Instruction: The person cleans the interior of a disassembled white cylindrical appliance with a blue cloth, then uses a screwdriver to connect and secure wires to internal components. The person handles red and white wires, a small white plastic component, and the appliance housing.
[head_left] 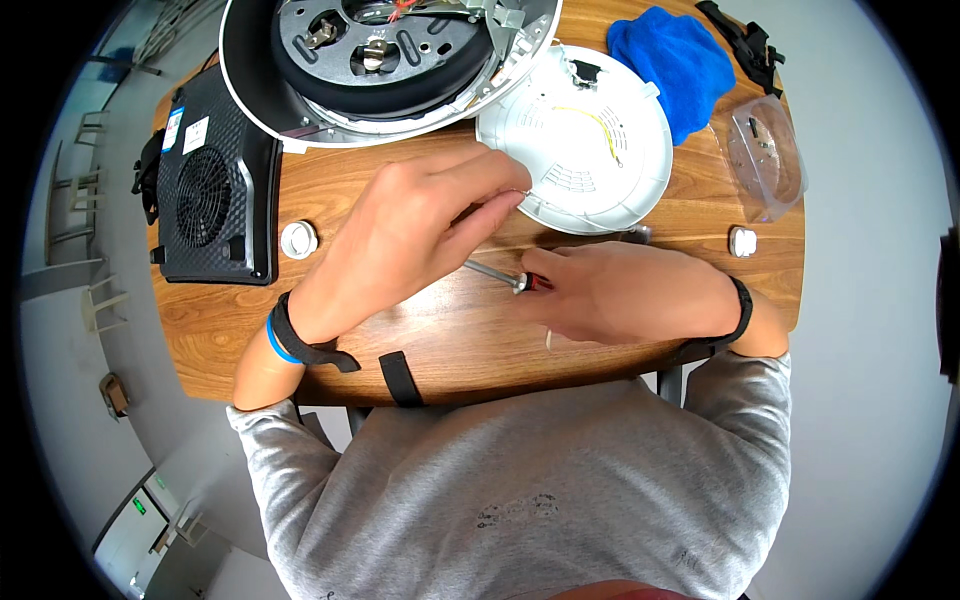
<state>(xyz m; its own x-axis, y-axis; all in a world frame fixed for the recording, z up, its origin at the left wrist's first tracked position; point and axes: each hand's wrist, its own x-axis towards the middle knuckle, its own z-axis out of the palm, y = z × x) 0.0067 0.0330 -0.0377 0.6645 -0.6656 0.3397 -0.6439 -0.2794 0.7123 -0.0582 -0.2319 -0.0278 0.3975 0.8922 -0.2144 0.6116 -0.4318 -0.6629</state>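
My left hand [430, 215] is closed in a pinch at the lower-left rim of a white round plastic cover [620, 190]; what its fingertips hold is too small to name. Just right of it and lower, my right hand [610, 290] grips a screwdriver [535, 283] with a red and black handle, its metal shaft lying angled toward the left beneath my left hand. The cover has vent slots and a yellow wire on its inner face. Above my left hand sits a large round appliance housing [250, 75] with an exposed metal plate and wires.
A black panel with a fan [205, 190] lies left. Two small white caps [298, 239] [742, 241] sit either side. At right are a blue cloth [670, 70], a clear container [765, 155] and black straps [750, 45]. A black strip [400, 378] lies at the near edge.
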